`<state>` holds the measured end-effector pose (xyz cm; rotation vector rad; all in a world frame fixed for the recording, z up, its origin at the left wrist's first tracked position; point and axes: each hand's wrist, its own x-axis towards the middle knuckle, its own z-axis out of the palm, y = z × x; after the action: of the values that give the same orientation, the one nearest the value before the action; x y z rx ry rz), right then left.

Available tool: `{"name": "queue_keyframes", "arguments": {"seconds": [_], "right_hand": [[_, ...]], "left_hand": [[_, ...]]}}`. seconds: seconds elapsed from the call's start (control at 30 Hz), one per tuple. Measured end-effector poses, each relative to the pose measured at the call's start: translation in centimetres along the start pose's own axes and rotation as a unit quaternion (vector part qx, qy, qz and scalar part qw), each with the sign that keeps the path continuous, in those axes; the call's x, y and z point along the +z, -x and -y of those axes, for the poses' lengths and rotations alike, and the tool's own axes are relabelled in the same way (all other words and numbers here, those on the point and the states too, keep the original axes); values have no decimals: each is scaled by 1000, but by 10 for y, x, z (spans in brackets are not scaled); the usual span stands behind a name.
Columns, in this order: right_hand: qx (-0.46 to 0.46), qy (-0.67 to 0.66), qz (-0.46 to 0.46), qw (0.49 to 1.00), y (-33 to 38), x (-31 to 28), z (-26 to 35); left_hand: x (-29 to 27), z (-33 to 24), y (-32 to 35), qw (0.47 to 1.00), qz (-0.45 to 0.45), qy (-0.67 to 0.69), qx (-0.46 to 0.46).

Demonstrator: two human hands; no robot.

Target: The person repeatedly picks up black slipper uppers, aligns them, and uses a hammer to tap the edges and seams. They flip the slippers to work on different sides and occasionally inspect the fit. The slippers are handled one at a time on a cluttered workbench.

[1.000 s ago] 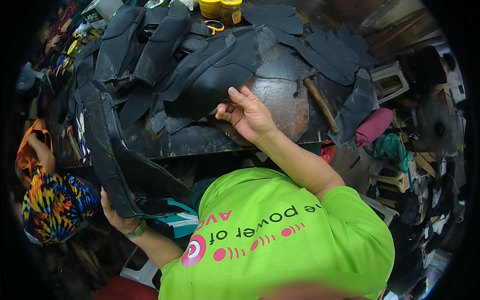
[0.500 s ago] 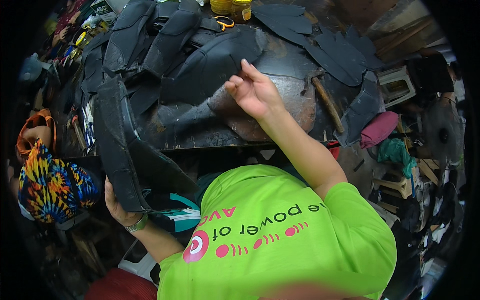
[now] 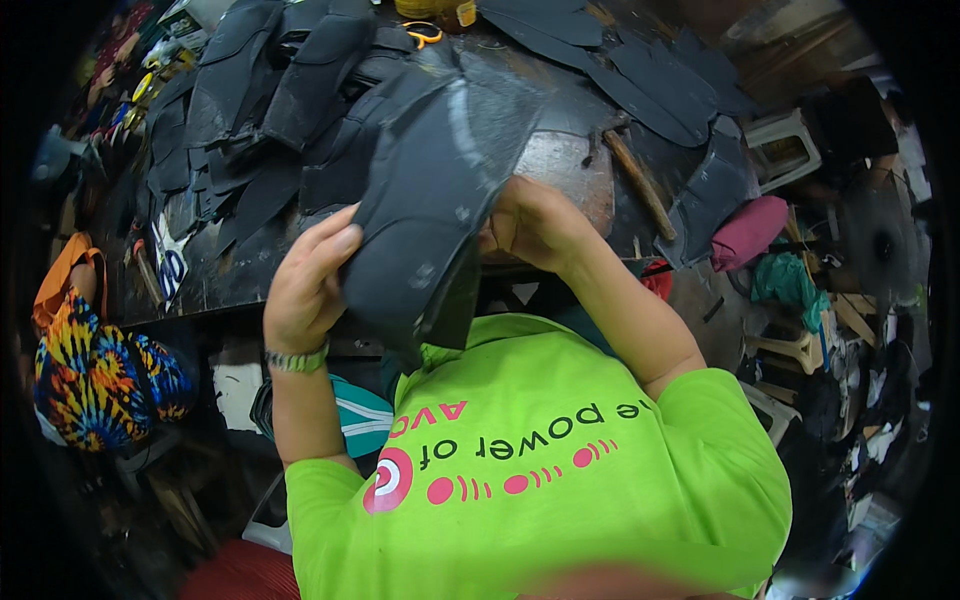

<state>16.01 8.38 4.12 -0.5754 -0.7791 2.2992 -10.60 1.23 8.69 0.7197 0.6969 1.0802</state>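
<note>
Between my two hands is a black stitched panel (image 3: 425, 190), shaped like a boot upper, raised above the table's near edge. My left hand (image 3: 308, 285) grips its left edge, thumb on the face and fingers toward the back. Along the opposite edge, my right hand (image 3: 540, 225) is closed on the panel, its fingertips partly hidden behind it. The panel stands tilted, with its lower end folding toward my green shirt. More black panels (image 3: 320, 80) of a similar kind lie piled on the dark table (image 3: 250, 280) at the far left.
A wooden-handled hammer (image 3: 640, 185) lies right of my hands. Flat black cut pieces (image 3: 660, 90) spread at the back right. Orange-handled scissors (image 3: 424, 36) lie near a yellow jar (image 3: 430, 8); blue-handled scissors (image 3: 172, 268) lie at left. Another person in patterned clothing (image 3: 100, 370) is at far left.
My left hand has brought the panel up and right from beside the table to in front of me. My right hand, empty before, has come down and taken hold of its right edge.
</note>
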Motion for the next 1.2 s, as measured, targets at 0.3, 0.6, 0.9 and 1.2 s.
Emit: {"name": "queue_keyframes", "arguments": {"seconds": [0.3, 0.6, 0.9, 1.2], "right_hand": [[-167, -20, -203, 965, 56, -15, 11], [-240, 136, -71, 959, 89, 17, 14], [-155, 423, -218, 866, 79, -8, 12], [-282, 172, -135, 934, 72, -4, 4]], "left_hand": [[47, 32, -76, 993, 95, 67, -30], [65, 34, -105, 999, -5, -23, 39], [93, 68, -98, 997, -3, -68, 27], [110, 82, -103, 998, -9, -21, 56]]}}
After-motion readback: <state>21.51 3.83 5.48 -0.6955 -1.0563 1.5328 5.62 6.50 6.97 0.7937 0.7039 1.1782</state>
